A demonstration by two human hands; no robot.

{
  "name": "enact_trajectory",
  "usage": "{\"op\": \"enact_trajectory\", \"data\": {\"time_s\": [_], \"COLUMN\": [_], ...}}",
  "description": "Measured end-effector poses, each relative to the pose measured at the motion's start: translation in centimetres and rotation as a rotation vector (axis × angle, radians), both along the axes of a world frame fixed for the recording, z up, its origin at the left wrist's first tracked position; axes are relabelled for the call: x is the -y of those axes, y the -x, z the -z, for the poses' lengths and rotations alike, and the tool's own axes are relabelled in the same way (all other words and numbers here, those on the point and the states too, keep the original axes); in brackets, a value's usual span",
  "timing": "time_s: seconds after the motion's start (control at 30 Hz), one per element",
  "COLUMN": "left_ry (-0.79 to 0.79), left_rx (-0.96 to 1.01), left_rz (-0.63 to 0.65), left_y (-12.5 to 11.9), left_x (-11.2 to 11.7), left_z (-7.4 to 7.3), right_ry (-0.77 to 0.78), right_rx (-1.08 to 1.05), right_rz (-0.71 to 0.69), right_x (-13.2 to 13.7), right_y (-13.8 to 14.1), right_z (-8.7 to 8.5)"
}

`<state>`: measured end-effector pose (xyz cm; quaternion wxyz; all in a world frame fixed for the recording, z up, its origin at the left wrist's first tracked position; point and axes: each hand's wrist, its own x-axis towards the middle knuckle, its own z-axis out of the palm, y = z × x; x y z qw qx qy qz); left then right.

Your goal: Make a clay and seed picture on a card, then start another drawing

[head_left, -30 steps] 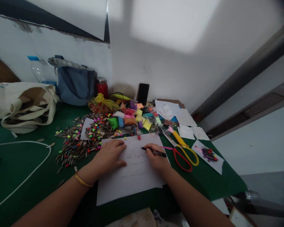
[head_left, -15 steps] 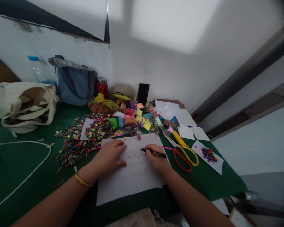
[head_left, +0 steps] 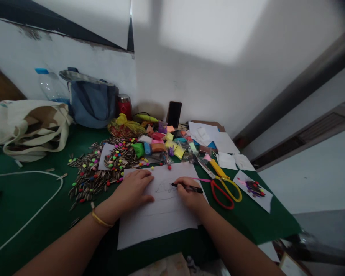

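A white sheet of paper (head_left: 161, 216) lies on the green table (head_left: 31, 199) in front of me, with a faint pencil-like drawing near its top. My left hand (head_left: 132, 189) rests flat on the sheet's left part, fingers spread. My right hand (head_left: 189, 193) is closed round a black pen (head_left: 186, 187), whose tip touches the drawing. A thin yellow band sits on my left wrist.
Sunflower seeds with coloured beads (head_left: 100, 168) spread left of the sheet. Coloured clay packets (head_left: 161, 143) lie behind it. Yellow and red scissors (head_left: 222, 184) sit right of my right hand, beside small paper pieces (head_left: 254, 189). Bags (head_left: 31, 128), a bottle, a red can and a phone (head_left: 174, 114) stand at the wall. A white cord (head_left: 31, 218) curves at left.
The pen tip has shifted slightly down along the drawing. My left hand has stayed on the paper.
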<state>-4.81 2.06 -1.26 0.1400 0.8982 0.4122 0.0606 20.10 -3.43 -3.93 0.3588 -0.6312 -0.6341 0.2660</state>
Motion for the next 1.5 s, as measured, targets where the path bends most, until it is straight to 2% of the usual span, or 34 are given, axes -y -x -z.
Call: {"op": "enact_trajectory", "data": {"time_s": [0.83,1.13,1.5], "left_ry": [-0.003,0.018,0.023], "left_rx": [-0.007,0.007,0.004], "left_rz": [-0.003,-0.009,-0.004], "left_y": [-0.1,-0.1,0.0], "left_x": [0.0,0.0,0.0], "left_z": [-0.2,-0.1,-0.1], "right_ry": [0.01,0.049,0.015], "right_rx": [0.009,0.05,-0.023], "right_rz": [0.001,-0.019,0.023], "right_x": [0.4,0.6,0.7], "right_y": [0.2,0.7,0.0], "right_z": [-0.4,-1.3,-0.6]}}
